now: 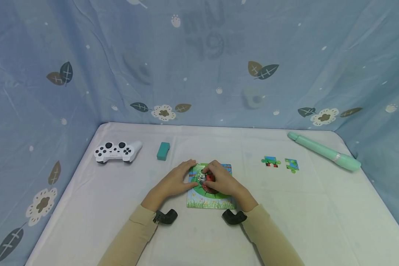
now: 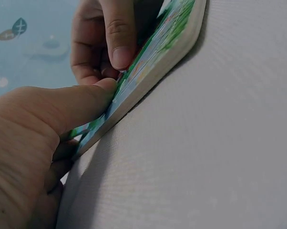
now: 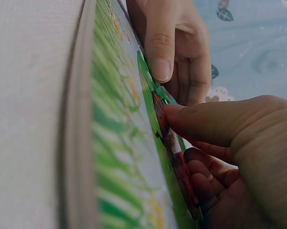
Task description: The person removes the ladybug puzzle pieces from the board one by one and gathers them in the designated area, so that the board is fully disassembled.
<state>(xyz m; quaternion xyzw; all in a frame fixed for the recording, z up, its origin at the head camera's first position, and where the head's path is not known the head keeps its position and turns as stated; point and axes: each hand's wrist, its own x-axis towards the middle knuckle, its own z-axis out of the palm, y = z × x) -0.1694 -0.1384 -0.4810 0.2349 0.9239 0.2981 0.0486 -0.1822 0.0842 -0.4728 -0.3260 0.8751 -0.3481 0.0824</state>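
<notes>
A square puzzle board [image 1: 210, 204] with a red ladybug on green lies in front of the person. The left hand [image 1: 177, 180] holds it at its upper left, thumb [image 2: 93, 98] on the picture and fingers along the edge. Over the ladybug, the right hand [image 1: 223, 180] pinches a small puzzle piece [image 1: 201, 178] between thumb and forefinger, low against the board; the fingers hide part of it. In the right wrist view, the right thumb [image 3: 196, 121] meets the red part of the picture, close to the left thumb [image 3: 161, 62].
Two loose puzzle pieces, one with red [image 1: 271, 161] and one mostly blue and green [image 1: 291, 165], lie right of the board. A mint-green tube-like object [image 1: 322, 150] lies far right. At the back left are a white game controller [image 1: 116, 152] and a teal block [image 1: 163, 151].
</notes>
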